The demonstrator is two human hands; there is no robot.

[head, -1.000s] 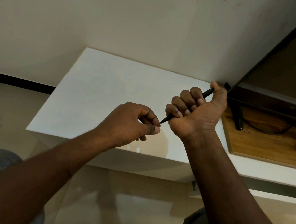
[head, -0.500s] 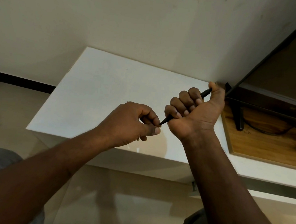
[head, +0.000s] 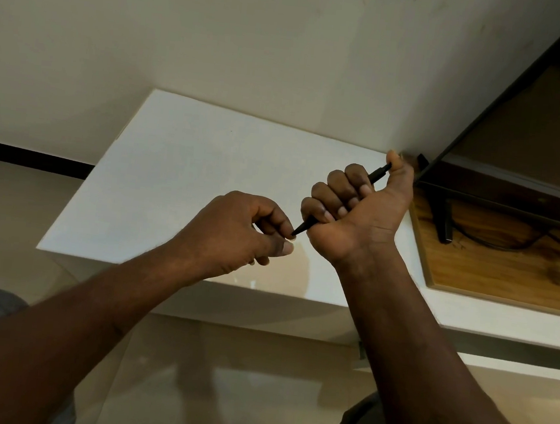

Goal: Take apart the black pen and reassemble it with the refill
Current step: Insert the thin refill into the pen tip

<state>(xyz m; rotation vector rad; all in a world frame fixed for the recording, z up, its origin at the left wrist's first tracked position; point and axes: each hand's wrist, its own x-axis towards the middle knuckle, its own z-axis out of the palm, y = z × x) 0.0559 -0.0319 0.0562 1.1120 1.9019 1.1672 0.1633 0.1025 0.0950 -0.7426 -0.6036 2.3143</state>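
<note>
The right hand (head: 357,215) is fisted round the pen (head: 376,175), fingers curled tight and thumb capping its rear end, which likely braces the barrel against a pull or twist. The pen is held in the air above the white shelf (head: 180,168), over its right part, tip slanting down-left. There the left hand (head: 242,232) pinches the tapered tip between thumb and forefinger (other fingers tucked under), probably to unscrew it. No refill shows.

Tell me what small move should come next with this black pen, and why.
Probably twist the tip loose. The right hand grips the black pen in a fist, thumb on its top end, and the left hand fingertips pinch the pointed tip, which still looks attached.
</note>
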